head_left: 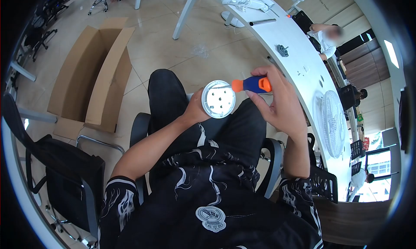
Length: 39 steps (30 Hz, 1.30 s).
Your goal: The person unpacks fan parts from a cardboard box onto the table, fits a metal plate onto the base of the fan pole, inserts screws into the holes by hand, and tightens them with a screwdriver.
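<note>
My left hand (pixel 196 108) is wrapped round a white round part (pixel 219 102) with several small dark holes or screws in its face, held above my lap. A screwdriver (pixel 252 84) with a blue and orange handle is gripped by my right hand (pixel 277 97) between thumb and fingers. Its thin shaft points left and reaches over the upper rim of the round part. Whether the tip touches a screw is too small to tell.
An open cardboard box (pixel 89 75) stands on the floor at left, near a black chair (pixel 71 184). Along the right runs a white table (pixel 299 60) bearing a fan grille (pixel 333 124), a dark green part (pixel 282 50) and a metal tube (pixel 262 21). Other people sit beyond it.
</note>
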{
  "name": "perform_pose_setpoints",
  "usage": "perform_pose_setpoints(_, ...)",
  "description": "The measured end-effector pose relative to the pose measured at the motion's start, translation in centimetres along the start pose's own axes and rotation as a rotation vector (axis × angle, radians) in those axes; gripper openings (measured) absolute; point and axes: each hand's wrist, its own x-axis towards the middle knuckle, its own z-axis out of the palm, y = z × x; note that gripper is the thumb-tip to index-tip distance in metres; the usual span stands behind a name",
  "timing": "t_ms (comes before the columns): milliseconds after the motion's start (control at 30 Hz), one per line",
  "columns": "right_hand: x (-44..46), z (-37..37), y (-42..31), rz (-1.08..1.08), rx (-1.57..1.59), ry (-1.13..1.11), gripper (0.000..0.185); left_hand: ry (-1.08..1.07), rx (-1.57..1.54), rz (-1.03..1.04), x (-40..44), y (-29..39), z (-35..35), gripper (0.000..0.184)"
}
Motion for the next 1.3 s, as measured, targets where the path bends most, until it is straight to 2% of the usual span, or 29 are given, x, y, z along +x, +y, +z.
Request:
perform_pose_setpoints(67,0.0,0.0,0.1,0.001,0.052,0.006,0.036,0.013,0.026,0.015,0.2,0.6,-0.1,0.063)
perform_pose_setpoints(233,-0.3,0.4,-0.6,0.249,0.072,0.054,0.035,-0.007,-0.019,-0.017,0.4,0.4,0.2,0.063)
perform_pose_setpoints(467,-1.1,0.8,-0.9,0.281,-0.011,0.11,0.036,0.01,-0.018,0.015,0.2,0.3,0.2,0.061)
perform_pose_setpoints(533,-1.5,0.8,-0.6,0.291,0.099,0.099,0.037,0.027,-0.028,0.026,0.2,0.2,0.1,0.058)
perform_pose_setpoints(567,-1.7,0.5,-0.5,0.288,0.103,0.101,0.037,0.034,0.004,0.049,0.3,0.1,0.1,0.058)
perform_pose_setpoints(633,-2.6,-0.3,-0.4,0.018,0.051,0.198,0.038,0.051,0.04,0.064,0.2,-0.6,-0.1,0.059)
perform_pose_setpoints(667,-3.2,-1.1,-1.3,0.091,0.147,0.187,0.038,0.023,0.03,0.033,0.2,-1.1,0.0,0.061)
perform_pose_setpoints(767,-5.0,-1.7,-2.1,0.107,0.245,0.132,0.037,-0.008,0.033,-0.052,0.3,-1.4,0.2,0.065)
perform_pose_setpoints(867,-6.0,-1.2,-1.7,0.103,0.232,0.093,0.04,-0.026,0.048,0.0,0.2,-1.5,0.2,0.068)
perform_pose_setpoints(1100,-6.1,-0.3,-1.7,0.075,0.205,0.056,0.041,-0.035,0.048,-0.04,0.1,-1.3,0.3,0.068)
perform_pose_setpoints(1167,-6.1,-0.2,-1.7,0.092,0.219,0.043,0.04,0.017,0.038,-0.009,0.2,-0.8,0.2,0.056)
perform_pose_setpoints(1300,-5.7,0.0,-1.6,0.069,0.205,0.049,0.041,0.019,0.043,-0.016,0.4,-0.3,0.1,0.057)
